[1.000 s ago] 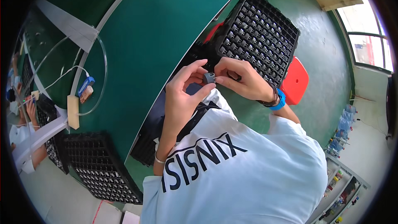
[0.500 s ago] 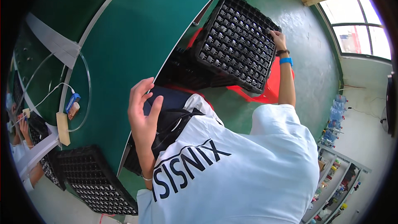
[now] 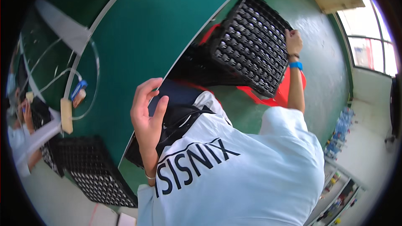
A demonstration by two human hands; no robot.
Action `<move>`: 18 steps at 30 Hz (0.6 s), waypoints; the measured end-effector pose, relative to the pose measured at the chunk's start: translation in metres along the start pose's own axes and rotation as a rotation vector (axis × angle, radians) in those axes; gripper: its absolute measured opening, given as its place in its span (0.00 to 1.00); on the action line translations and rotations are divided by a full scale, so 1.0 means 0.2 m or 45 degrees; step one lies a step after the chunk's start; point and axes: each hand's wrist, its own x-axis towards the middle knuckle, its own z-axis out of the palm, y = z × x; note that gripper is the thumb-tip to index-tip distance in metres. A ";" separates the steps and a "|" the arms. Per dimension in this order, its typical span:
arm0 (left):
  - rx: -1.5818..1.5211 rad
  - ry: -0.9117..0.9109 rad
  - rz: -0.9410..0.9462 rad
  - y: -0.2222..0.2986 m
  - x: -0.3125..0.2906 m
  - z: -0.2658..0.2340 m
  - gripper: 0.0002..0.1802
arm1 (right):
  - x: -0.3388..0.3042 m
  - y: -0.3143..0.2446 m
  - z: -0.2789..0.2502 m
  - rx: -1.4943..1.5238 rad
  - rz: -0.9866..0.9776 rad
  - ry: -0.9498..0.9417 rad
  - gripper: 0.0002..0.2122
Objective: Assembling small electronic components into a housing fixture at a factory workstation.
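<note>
A left hand (image 3: 145,117), fingers spread and empty, hovers beside a green desk (image 3: 130,37). The right hand (image 3: 294,42), its grip unclear, is at the edge of a black compartmented tray (image 3: 243,75).

From my head, one wide fisheye looks down close over my shirt (image 3: 238,175), table (image 3: 125,46) left, black tray (image 3: 264,7) far right.

I'm in what looks like a factory workshop. The long green workbench (image 3: 125,50) shows it: a gridded black tray (image 3: 240,75) of small parts to its right, another parts tray (image 3: 79,147) at its near end, a co-worker's hand (image 3: 27,119) off its left, and storage shelving (image 3: 341,196) well to its right.
</note>
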 end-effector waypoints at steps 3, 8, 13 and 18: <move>-0.023 0.386 0.232 0.09 -0.04 -0.10 0.16 | -0.08 -0.62 -0.43 0.593 -0.100 -0.152 0.11; 0.474 0.896 1.166 0.49 -0.01 -0.41 0.29 | -0.48 -1.50 -1.08 1.542 -0.997 -0.006 0.07; 0.755 0.949 1.337 0.52 -0.44 -0.82 0.22 | -0.76 -1.92 -1.40 2.152 -1.891 0.592 0.27; 0.851 1.251 1.281 0.58 -0.85 -1.04 0.21 | -0.84 -2.04 -1.75 2.057 -2.231 0.314 0.29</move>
